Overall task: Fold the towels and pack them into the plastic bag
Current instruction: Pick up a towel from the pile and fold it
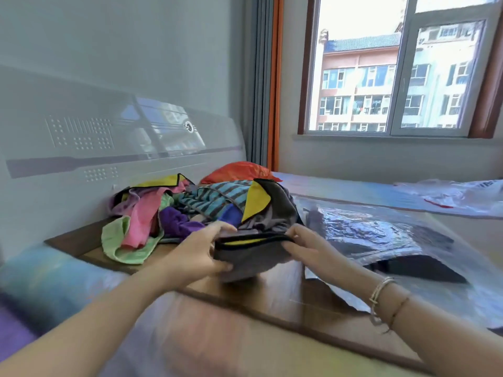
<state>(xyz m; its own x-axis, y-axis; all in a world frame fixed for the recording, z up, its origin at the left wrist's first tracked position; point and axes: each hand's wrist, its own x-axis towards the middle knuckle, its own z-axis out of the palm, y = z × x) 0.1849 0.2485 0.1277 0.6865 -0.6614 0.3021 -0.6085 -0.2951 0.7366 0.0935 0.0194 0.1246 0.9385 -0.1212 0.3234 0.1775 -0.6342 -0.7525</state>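
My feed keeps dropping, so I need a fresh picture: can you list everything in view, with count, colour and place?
Folded grey towel with black edging and a yellow inner face: one, held in both hands over the board.
Heap of unfolded towels: count unclear; pink, green, purple, yellow, blue-striped, grey; behind the held towel.
Orange cloth: one, behind the heap.
Brown wooden board: one, under the towels.
Clear plastic bag: one, right of the heap, lying flat, something dark inside.
White plastic bag with red print: one, far right.
Window: one, upper right.
Grey and orange curtain: one, left of the window.
Bracelets: two, right wrist.
Left hand: grips the towel's left end.
Right hand: grips its right end.
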